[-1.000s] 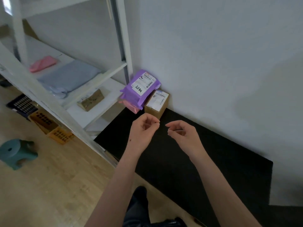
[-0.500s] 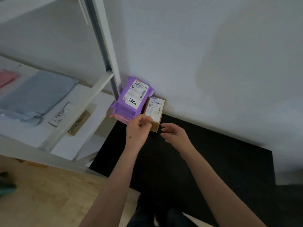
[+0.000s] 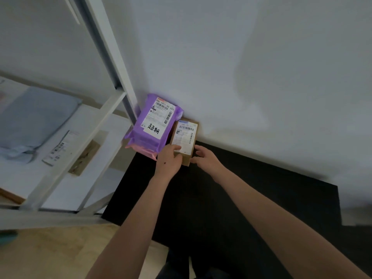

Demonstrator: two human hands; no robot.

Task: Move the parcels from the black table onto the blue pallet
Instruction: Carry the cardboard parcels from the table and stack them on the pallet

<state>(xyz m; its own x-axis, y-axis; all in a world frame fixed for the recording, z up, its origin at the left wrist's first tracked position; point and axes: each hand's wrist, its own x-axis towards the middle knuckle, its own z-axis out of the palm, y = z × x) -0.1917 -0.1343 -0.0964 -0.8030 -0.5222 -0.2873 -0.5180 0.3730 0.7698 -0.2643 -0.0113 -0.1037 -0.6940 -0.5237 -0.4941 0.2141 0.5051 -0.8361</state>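
A small brown cardboard box (image 3: 186, 135) with a white label stands at the far left corner of the black table (image 3: 251, 194), against the wall. Beside it on the left lies a purple mailer (image 3: 155, 123) with a label, stacked on a pink mailer (image 3: 145, 151). My left hand (image 3: 169, 160) touches the box's near left side, with the thumb on its top. My right hand (image 3: 205, 158) is at the box's near right side, fingers curled against it. The box rests on the table. The blue pallet is out of view.
A white metal shelf rack (image 3: 104, 109) stands left of the table, holding a grey mailer (image 3: 34, 117) and a flat brown parcel (image 3: 84, 158). The white wall (image 3: 261, 77) runs right behind the table. Wooden floor (image 3: 50, 254) lies at the lower left.
Both hands have moved forward from above the table's middle to the brown box and now touch its two sides. The camera has moved closer to the corner.
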